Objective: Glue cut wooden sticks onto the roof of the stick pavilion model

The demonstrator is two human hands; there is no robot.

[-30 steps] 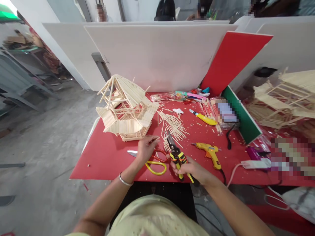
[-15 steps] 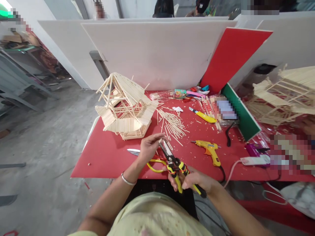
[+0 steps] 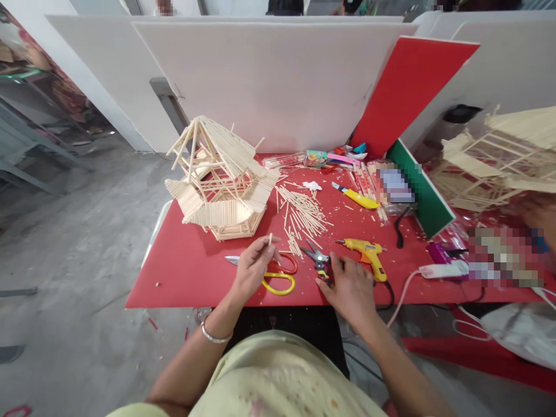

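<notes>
My left hand (image 3: 254, 263) is closed in a pinch on a short wooden stick (image 3: 270, 238), held above the red tabletop. My right hand (image 3: 353, 285) is palm down with its fingers apart, over the handles of the hand snips (image 3: 319, 260). The snips lie on the table with their blades parted; the handle ends are hidden under that hand. Scissors (image 3: 279, 284) with yellow and red handles lie beside and partly behind my left hand. Beyond them stands a stick-built pavilion model (image 3: 221, 179), with a pile of loose sticks (image 3: 304, 211) to its right.
A yellow glue gun (image 3: 365, 252) lies near my right hand, its cord running off the front edge. Farther back is a yellow utility knife (image 3: 356, 197). A green board (image 3: 419, 185) stands at right, near another stick model (image 3: 490, 156). White panels (image 3: 269, 87) stand behind the table.
The snips went from my right hand's grip near my body to the tabletop, and their blades parted. My left hand moved slightly left, away from the blades, with the stick.
</notes>
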